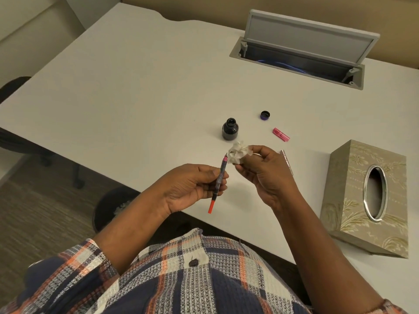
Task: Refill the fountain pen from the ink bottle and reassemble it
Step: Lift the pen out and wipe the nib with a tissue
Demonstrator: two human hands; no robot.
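Fountain pen [218, 183], stripped of its barrel, is pinched upright in the left hand [192, 189], nib uppermost, over the white desk [136, 87]. Just beside the nib, the right hand [265, 175] grips a crumpled tissue [238, 154]. Beyond them the ink bottle [230, 129] stands uncapped, its cap [265, 115] well apart.

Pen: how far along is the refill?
Done: bottle open, its lid set aside, pen taken apart. In hand: left hand holds the nib section, right hand a crumpled tissue beside its tip, so likely wiping after filling. Left: fit the barrel, pen cap, close the bottle.
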